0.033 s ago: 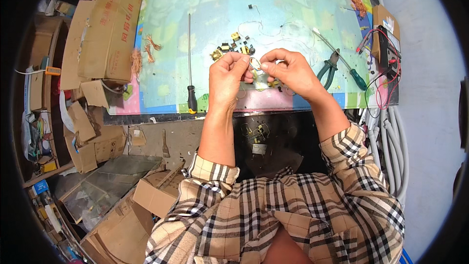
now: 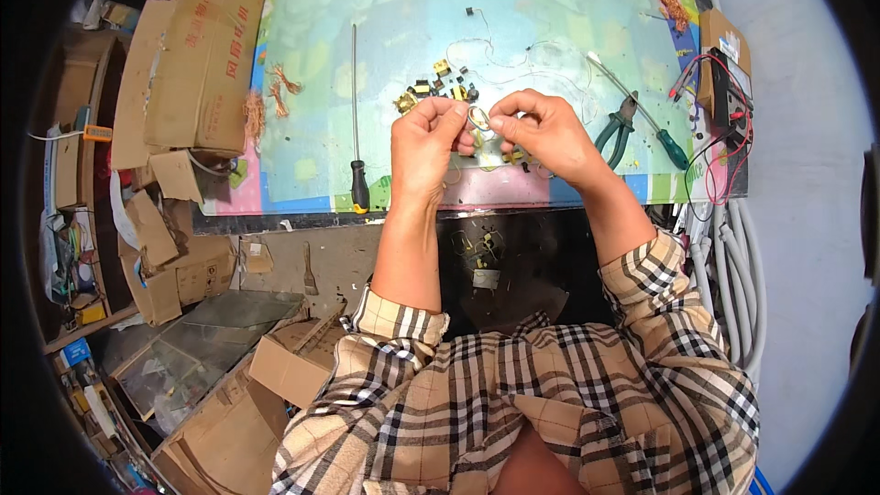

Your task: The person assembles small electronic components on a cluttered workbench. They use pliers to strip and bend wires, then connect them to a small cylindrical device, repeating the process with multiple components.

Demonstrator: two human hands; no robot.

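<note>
Between both hands, above the near edge of the mat-covered table, is a small ring-like loop of wire (image 2: 478, 118). The thumb and fingers of my left hand (image 2: 429, 142) pinch its left side. My right hand (image 2: 543, 136) pinches it from the right. Just beyond the hands lies a cluster of small black and yellow transformer-like parts (image 2: 440, 82), partly hidden by my fingers. A few more small parts (image 2: 516, 157) lie under the right hand. From the cluster area, thin loose wire (image 2: 500, 62) trails back and right toward a small black piece (image 2: 469, 12).
A long screwdriver (image 2: 358, 185) lies left of my hands. Pliers (image 2: 621, 124) and a green-handled screwdriver (image 2: 672, 148) lie right. Copper wire bundles (image 2: 280, 87) sit near a cardboard box (image 2: 197, 64). At the right edge is a black meter (image 2: 727, 96) with red and black leads.
</note>
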